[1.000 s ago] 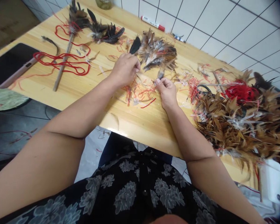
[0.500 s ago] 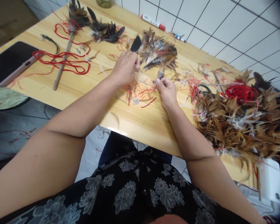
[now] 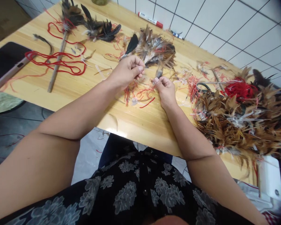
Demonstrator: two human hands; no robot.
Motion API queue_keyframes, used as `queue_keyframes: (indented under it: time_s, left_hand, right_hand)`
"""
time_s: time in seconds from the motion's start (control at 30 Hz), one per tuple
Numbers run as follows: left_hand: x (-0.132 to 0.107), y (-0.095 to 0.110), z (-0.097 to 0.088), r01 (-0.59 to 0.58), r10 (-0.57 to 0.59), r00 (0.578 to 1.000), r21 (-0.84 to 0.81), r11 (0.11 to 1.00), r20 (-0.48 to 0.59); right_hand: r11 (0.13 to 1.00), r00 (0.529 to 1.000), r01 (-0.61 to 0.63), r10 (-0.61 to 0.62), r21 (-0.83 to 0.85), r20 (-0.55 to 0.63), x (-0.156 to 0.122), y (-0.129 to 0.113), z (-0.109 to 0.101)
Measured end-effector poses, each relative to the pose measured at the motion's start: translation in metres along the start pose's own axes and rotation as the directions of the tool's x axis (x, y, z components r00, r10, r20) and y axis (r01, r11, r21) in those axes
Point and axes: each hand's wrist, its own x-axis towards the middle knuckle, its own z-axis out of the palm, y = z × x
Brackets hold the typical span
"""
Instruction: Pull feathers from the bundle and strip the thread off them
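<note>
Since the earlier view, the left hand (image 3: 126, 72) has rolled its fingertips round toward the right hand, and the black feather (image 3: 132, 44) now stands clear beyond its knuckles. The wooden counter (image 3: 32, 90) runs across the view, with a large heap of brown feathers (image 3: 239, 125) at its right end and a smaller feather bunch (image 3: 154, 50) near the middle, just beyond the hands. Red cord (image 3: 78, 74) loops across the counter at the left. Scraps of red thread (image 3: 140, 92) lie under and between the hands. The left grip is closed, thumb against fingertips, but anything in it is too thin to tell. The right hand (image 3: 166, 90) pinches closed on a small grey feather (image 3: 158, 73), which rises from its fingertips just below the feather bunch.
</note>
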Motion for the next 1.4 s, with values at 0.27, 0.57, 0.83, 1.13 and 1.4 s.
queue_keyframes:
  time_s: [0.27, 0.57, 0.83, 1.13, 1.4]
  left_hand:
    - [-0.013, 0.009, 0.018, 0.111, -0.099, 0.989, -0.110, 0.988, 0.109]
    - [-0.012, -0.014, 0.022, -0.038, 0.022, 0.989, 0.107, 0.994, 0.143]
    - [-0.010, -0.018, 0.023, -0.133, 0.117, 0.991, 0.304, 0.943, 0.070]
    - [-0.011, -0.003, 0.018, -0.103, 0.122, 0.991, 0.262, 0.960, -0.057]
    - [-0.011, 0.002, 0.012, -0.025, 0.027, 1.000, 0.128, 0.991, -0.013]
  right_hand:
    - [0.993, 0.998, -0.054, 0.055, 0.101, -0.008, 0.005, -0.001, -0.005]
    - [0.994, 0.999, -0.025, 0.021, 0.107, 0.037, 0.006, 0.004, -0.006]
    - [0.999, 0.999, -0.017, 0.016, 0.027, 0.031, 0.005, 0.008, 0.000]
    - [0.998, 1.000, -0.005, 0.006, -0.063, 0.008, 0.001, 0.002, 0.002]
    - [0.992, 0.999, -0.039, 0.040, -0.116, 0.005, -0.006, -0.005, 0.004]
